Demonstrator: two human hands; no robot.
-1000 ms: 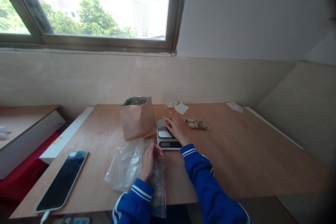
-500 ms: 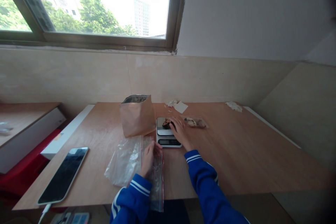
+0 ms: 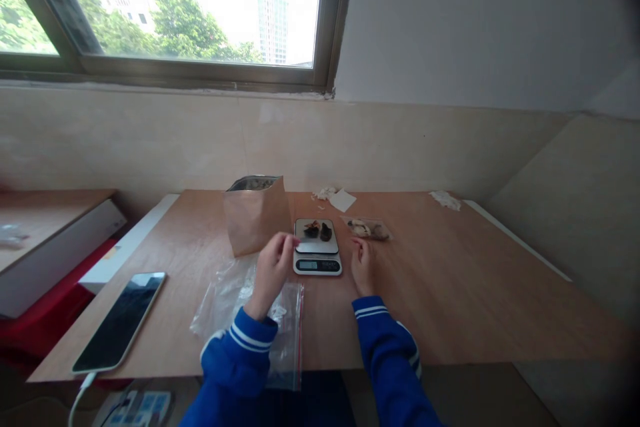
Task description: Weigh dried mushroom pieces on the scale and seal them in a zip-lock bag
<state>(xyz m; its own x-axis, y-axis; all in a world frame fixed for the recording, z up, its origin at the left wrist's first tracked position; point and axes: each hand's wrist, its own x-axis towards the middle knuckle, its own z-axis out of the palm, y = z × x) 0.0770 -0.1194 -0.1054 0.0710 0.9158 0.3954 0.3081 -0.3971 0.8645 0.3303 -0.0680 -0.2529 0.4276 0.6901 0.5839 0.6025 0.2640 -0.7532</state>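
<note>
Two dark brown, shrivelled dried pieces [image 3: 325,232] lie apart on the steel plate of a small white kitchen scale [image 3: 317,265]; its display is too small to read. My left hand [image 3: 273,269] hovers by the scale's left edge, above clear zip bags, with its fingers closed together. Whether anything is between those fingertips is hidden. Just right of the scale, my right hand [image 3: 364,265] has its fingers curled in, with nothing visible in them. Clear plastic zip bags [image 3: 287,340] lie in front, partly under my left forearm and hanging over the table edge.
A brown paper pouch [image 3: 257,217], open at the top, stands left of the scale. Behind my right hand lies a clear bag of pale and dark pieces [image 3: 367,228]. A white card [image 3: 343,200] and crumpled scraps [image 3: 326,193] sit farther back. A phone [image 3: 120,320] charges at left.
My right hand has drawn back from the scale plate to its right side, uncovering two dark pieces. My left hand has lifted off the zip bags and moved up beside the scale.
</note>
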